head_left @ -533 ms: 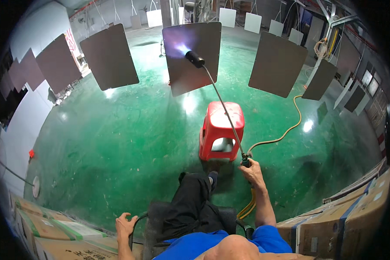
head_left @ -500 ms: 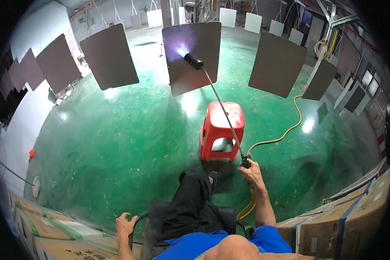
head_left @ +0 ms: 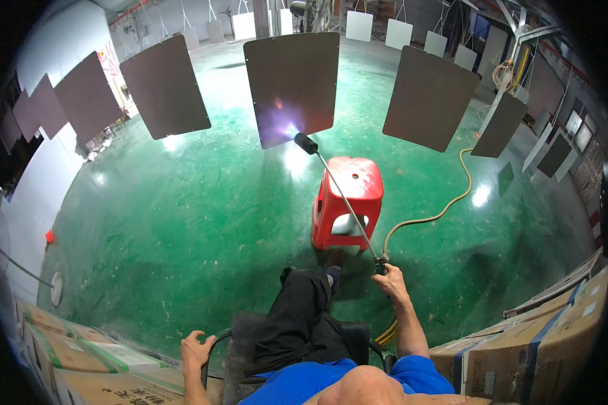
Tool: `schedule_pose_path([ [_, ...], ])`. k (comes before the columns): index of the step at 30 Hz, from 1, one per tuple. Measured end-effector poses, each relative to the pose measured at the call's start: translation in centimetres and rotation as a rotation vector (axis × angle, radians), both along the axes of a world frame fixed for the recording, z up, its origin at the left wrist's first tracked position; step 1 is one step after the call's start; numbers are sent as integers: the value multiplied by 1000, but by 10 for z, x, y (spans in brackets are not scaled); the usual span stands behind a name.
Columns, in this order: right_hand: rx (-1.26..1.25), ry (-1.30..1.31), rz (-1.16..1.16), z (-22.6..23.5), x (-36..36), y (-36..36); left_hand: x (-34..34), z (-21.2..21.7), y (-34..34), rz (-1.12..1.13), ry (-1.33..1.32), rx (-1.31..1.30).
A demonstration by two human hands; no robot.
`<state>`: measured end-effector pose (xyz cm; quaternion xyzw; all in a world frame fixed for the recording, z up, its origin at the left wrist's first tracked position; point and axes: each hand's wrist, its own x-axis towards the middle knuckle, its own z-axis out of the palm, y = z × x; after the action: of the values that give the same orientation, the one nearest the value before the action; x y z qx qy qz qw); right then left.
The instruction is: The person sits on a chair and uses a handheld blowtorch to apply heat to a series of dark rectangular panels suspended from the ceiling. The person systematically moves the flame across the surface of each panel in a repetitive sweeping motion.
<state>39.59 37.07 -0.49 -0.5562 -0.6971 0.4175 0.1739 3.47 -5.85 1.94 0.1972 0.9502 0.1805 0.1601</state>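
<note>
Flame's down at the bottom edge of the middle panel now

So the big change from half a second ago: the flame [head_left: 290, 129] was up on the upper-left part of the dark panel [head_left: 292, 74], and now it's at the lower edge, a bit left of center. I'd read that as the low strip getting the heat at this point. The panel hangs far out in the middle, beyond the red stool [head_left: 358, 177].

Right hand [head_left: 393, 282] has its fingers wrapped round the handle of the torch [head_left: 306, 143] — the long thin tube runs far and left, across the front of the stool, to a black nozzle. Left hand [head_left: 196, 350] is loose, fingers spread and slightly curled, by the left armrest of the chair [head_left: 240, 341]. Can't tell if it's actually touching the armrest.

Hard to make out: the fist covers most of the handle, so no idea what the fingers do on any valve. The yellow hose [head_left: 446, 215] meets the torch near that fist, but the join is too small to read. Glare hides the panel surface right behind the flame — and the far-left panels [head_left: 11, 133] fade into the dark rim.
</note>
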Motion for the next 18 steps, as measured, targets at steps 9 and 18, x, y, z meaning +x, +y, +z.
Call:
schedule_pose_path([
  [9,68,130,-147,-41,9,18,-8,-10,0,-26,1,8],
  [18,185,285,-349,-17,19,21,-38,-29,25,-118,-165,-2],
])
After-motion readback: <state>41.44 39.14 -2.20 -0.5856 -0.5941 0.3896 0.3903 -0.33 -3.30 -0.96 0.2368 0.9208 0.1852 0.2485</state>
